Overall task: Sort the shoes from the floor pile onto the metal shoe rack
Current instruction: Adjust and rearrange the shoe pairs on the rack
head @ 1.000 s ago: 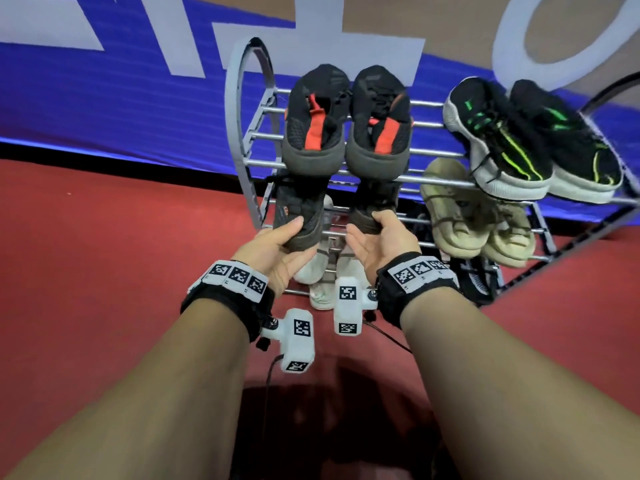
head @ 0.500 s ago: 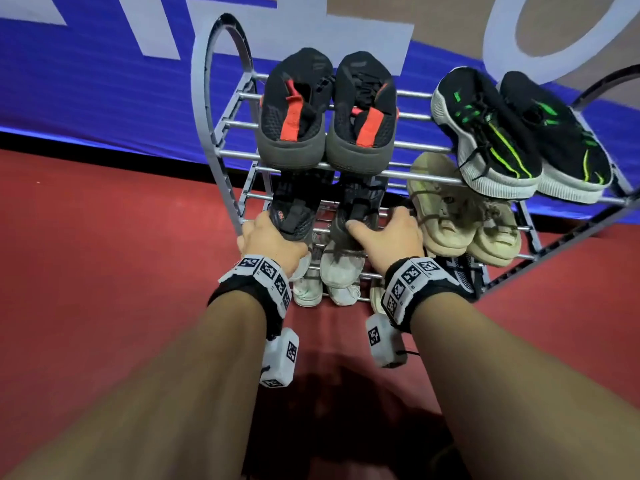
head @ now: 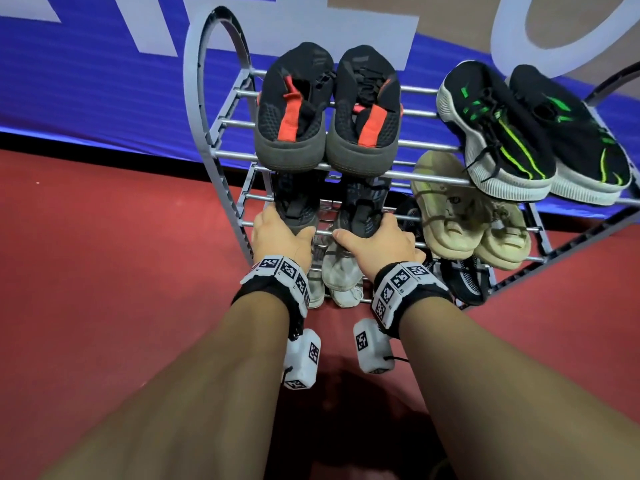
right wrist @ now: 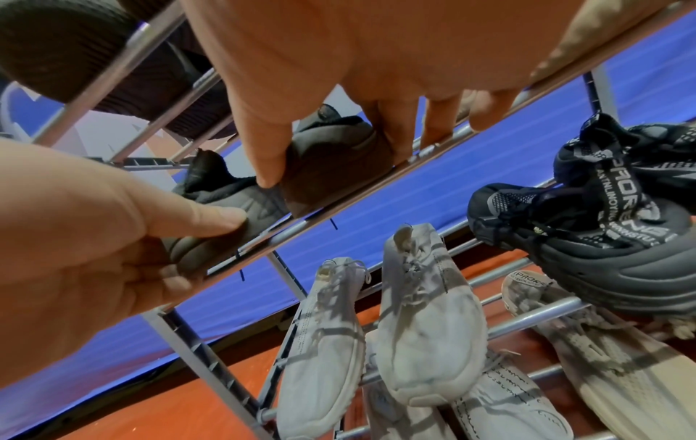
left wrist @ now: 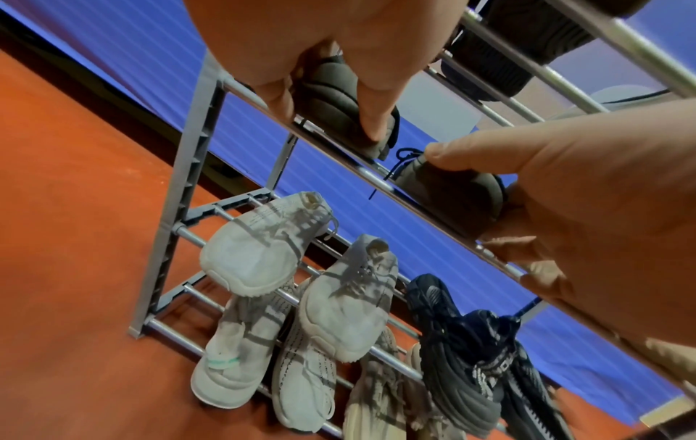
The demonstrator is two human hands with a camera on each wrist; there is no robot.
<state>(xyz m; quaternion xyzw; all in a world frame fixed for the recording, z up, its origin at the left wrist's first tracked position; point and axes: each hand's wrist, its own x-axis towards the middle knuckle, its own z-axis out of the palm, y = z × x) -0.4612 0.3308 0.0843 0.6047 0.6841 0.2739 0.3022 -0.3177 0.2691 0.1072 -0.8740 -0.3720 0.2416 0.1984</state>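
- Left hand (head: pixel 278 233) grips the heel of the left dark shoe (head: pixel 294 202): thumb on the inner side, fingers curled round the outer side, seen in the left wrist view.
- Right hand (head: pixel 375 239) grips the heel of the right dark shoe (head: pixel 363 206) the same way, thumb inside, fingers outside touching the front bar.
- Both shoes sit on the second tier of the rack (head: pixel 214 109), left end, toes toward the wall, heels at the front bar, side by side and almost touching.
- Directly above them: black-and-orange pair (head: pixel 329 109) on the top tier. Black-and-green pair (head: pixel 533 133) top right.
- Beige pair (head: pixel 464 209) just right of the held shoes, same tier. Pale grey pair (left wrist: pixel 301 277) on the tier below; black mesh shoe (right wrist: pixel 587 202) right of those.
- Handling, my guess: light knit sneakers, soft upper that gives under the thumbs, heel firmer; not fragile, not slippery.
- Heel is the right place to hold; lets each shoe be pushed straight back along the bars.
- Loose lace (left wrist: pixel 391 166) hangs through the bars off the right shoe, could snag.
- Soles bridge the bars, so a crooked shoe could tip through a gap; looks seated, release seems next.
- No floor pile in view; can't tell how many shoes remain.
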